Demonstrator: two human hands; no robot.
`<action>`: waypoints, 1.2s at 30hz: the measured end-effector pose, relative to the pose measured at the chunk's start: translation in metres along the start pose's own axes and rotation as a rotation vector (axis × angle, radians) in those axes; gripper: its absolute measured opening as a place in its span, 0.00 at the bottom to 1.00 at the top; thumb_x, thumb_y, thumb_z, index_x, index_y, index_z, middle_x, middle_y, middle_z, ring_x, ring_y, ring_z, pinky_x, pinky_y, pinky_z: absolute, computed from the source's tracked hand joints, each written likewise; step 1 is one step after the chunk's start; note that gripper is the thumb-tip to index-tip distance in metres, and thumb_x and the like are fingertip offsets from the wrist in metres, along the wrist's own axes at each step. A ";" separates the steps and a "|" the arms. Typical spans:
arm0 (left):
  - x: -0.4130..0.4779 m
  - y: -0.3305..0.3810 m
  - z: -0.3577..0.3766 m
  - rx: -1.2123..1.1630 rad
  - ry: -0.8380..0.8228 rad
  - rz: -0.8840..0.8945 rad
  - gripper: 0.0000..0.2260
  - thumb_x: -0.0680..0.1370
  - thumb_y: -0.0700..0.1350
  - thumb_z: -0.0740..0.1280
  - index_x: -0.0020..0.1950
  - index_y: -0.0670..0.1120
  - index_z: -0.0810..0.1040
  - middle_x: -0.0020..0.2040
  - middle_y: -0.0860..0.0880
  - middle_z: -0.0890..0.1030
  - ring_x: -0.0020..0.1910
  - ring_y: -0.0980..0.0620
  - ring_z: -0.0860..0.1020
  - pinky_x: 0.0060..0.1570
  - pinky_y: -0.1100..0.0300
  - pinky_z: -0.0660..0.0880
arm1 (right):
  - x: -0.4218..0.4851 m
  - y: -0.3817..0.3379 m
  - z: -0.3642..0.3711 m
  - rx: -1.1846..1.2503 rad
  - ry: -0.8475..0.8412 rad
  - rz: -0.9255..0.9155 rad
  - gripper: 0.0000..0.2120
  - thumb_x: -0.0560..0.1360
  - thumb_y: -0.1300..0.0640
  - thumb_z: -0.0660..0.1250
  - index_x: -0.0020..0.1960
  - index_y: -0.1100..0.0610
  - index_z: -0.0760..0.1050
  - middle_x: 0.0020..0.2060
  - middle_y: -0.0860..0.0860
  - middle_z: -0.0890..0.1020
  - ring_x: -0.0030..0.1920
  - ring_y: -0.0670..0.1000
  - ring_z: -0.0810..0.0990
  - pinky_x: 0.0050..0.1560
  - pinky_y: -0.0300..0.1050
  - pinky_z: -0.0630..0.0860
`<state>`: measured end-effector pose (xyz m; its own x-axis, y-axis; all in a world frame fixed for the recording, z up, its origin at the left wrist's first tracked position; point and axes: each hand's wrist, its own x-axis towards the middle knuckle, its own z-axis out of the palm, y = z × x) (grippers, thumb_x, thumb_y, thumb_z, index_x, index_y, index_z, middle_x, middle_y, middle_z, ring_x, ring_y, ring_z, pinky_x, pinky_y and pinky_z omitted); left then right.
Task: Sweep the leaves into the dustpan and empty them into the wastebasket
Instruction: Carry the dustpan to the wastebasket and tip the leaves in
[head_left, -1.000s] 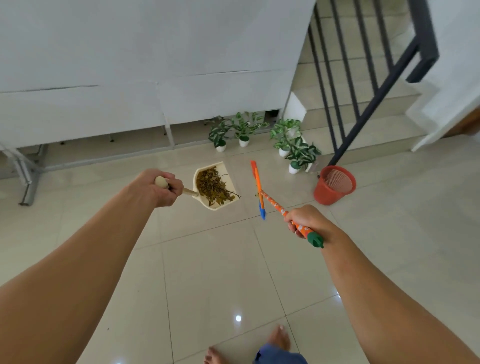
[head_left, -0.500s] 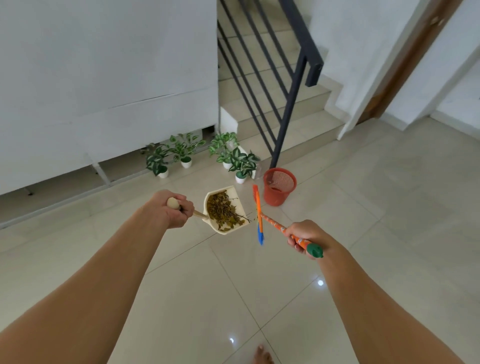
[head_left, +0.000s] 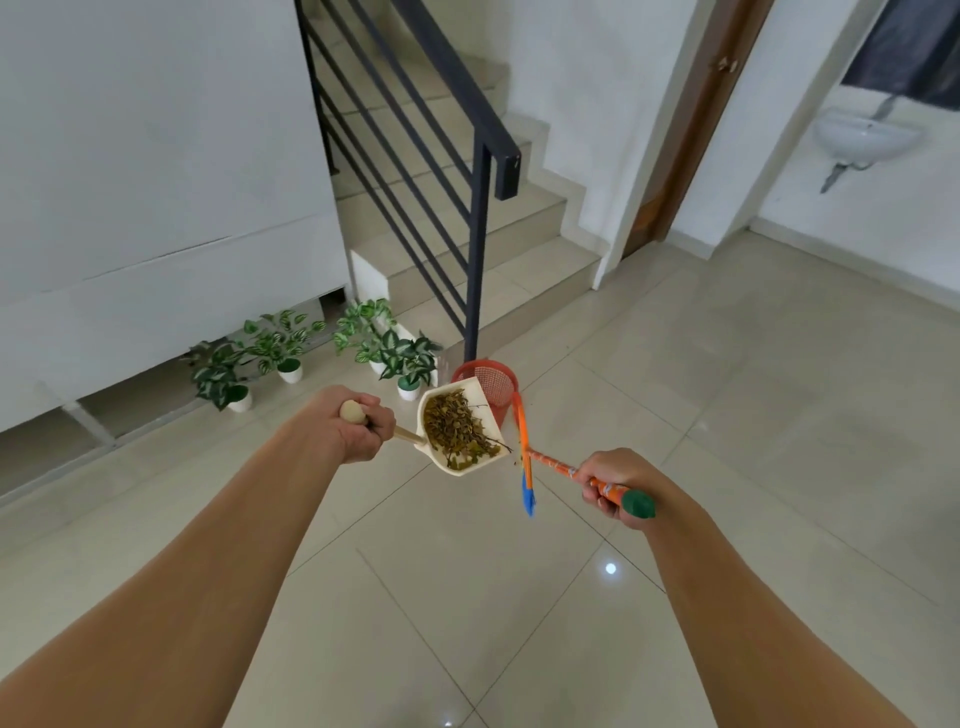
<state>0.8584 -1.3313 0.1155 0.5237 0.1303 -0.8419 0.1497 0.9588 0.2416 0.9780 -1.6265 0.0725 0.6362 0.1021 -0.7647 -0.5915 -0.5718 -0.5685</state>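
Observation:
My left hand (head_left: 353, 423) grips the wooden handle of a cream dustpan (head_left: 480, 402), held level in the air. A pile of dry brown-green leaves (head_left: 456, 428) fills the pan. The pan's far edge overlaps the red mesh wastebasket (head_left: 493, 384), which stands on the floor at the foot of the stair railing and is partly hidden behind the pan. My right hand (head_left: 618, 486) holds the orange, green-capped handle of a small broom (head_left: 524, 457). Its orange and blue head hangs just right of the dustpan.
Several small potted plants (head_left: 291, 353) in white pots line the wall left of the wastebasket. A black stair railing (head_left: 478, 249) and tiled steps rise behind it. A doorway and a wall sink (head_left: 862, 137) lie to the right. Glossy beige floor tiles (head_left: 727, 415) spread around.
The view has swung right and closer to the stairs. The loaded dustpan and the broom have moved toward the wastebasket, and the pan now overlaps its rim.

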 end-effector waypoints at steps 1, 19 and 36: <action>0.002 0.001 0.009 0.008 -0.011 -0.004 0.08 0.80 0.32 0.58 0.44 0.44 0.65 0.33 0.50 0.64 0.16 0.53 0.63 0.13 0.69 0.62 | 0.004 -0.004 -0.005 0.015 0.011 0.005 0.04 0.76 0.67 0.61 0.43 0.62 0.73 0.29 0.55 0.74 0.18 0.44 0.70 0.17 0.33 0.66; 0.071 0.077 0.119 0.130 -0.098 -0.015 0.07 0.80 0.33 0.58 0.45 0.44 0.67 0.30 0.49 0.66 0.16 0.56 0.64 0.13 0.69 0.63 | 0.067 -0.101 -0.027 0.255 0.151 -0.105 0.03 0.75 0.67 0.62 0.44 0.62 0.73 0.32 0.56 0.75 0.18 0.44 0.72 0.18 0.33 0.68; 0.149 0.025 0.169 0.356 0.001 0.116 0.06 0.84 0.37 0.57 0.48 0.40 0.68 0.29 0.49 0.68 0.15 0.58 0.66 0.11 0.71 0.62 | 0.153 -0.155 -0.075 0.211 -0.014 -0.162 0.06 0.75 0.67 0.60 0.46 0.62 0.75 0.23 0.52 0.75 0.24 0.46 0.72 0.18 0.35 0.68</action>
<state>1.0820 -1.3307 0.0774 0.5536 0.2329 -0.7995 0.3719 0.7899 0.4876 1.2042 -1.5838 0.0663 0.7250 0.1909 -0.6618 -0.5733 -0.3652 -0.7335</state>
